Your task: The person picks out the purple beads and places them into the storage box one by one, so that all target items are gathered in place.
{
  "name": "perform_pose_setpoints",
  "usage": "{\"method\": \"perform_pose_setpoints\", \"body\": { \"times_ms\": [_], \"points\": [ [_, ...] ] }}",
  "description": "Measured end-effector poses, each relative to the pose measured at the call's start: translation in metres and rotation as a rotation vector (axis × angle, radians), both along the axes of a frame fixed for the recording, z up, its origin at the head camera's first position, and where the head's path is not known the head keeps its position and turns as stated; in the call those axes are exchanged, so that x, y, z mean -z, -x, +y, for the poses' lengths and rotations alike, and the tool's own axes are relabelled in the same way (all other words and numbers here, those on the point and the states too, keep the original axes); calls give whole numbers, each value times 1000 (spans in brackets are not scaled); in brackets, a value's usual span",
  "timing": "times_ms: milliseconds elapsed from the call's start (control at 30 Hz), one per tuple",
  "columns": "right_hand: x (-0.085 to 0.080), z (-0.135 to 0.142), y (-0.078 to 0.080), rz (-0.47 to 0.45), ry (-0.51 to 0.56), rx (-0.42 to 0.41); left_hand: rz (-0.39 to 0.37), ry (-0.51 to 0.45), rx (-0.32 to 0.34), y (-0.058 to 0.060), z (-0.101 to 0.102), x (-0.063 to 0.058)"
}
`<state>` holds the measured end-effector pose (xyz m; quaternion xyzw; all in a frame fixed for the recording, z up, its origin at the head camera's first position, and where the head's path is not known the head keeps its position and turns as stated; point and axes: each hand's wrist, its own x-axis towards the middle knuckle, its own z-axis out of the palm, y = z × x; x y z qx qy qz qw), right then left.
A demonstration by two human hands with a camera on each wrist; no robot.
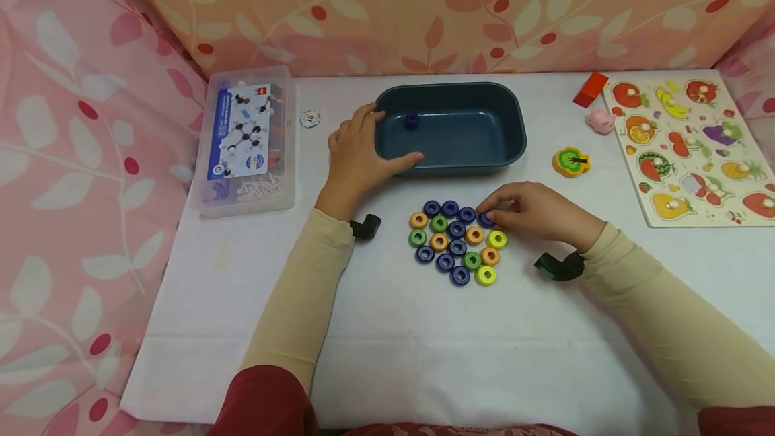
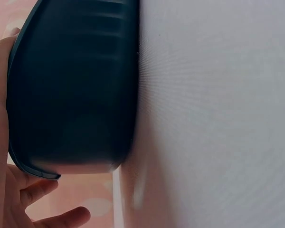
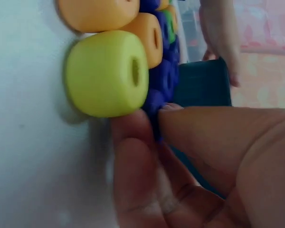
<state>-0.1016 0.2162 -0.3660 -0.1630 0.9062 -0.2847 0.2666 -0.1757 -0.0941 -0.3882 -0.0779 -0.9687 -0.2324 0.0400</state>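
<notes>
My left hand rests over the left end of a dark teal plastic tub, its thumb across the near rim and its fingers spread about the end. In the left wrist view some fingers stretch past the tub wall. A single dark purple bead lies inside the tub. My right hand pinches a purple ring-shaped bead between thumb and fingertips, at the upper right of a flat cluster of purple, orange, green and yellow beads. A yellow bead sits beside those fingertips in the right wrist view.
A clear box with a molecule-model label and a round chip stand left of the tub. To the right are a tree-shaped piece, a pink pig figure, a red block and a fruit puzzle board. Patterned cloth hangs behind.
</notes>
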Motion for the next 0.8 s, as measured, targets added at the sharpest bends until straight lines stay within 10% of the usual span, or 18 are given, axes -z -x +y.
{"method": "perform_pose_setpoints", "body": {
  "times_ms": [500,800],
  "points": [
    [-82,-18,34,-18,73,167,-12,-16,-3,1,-2,0],
    [-71,-53,101,-150,187,204,-19,-12,-1,1,0,1]
  ]
}}
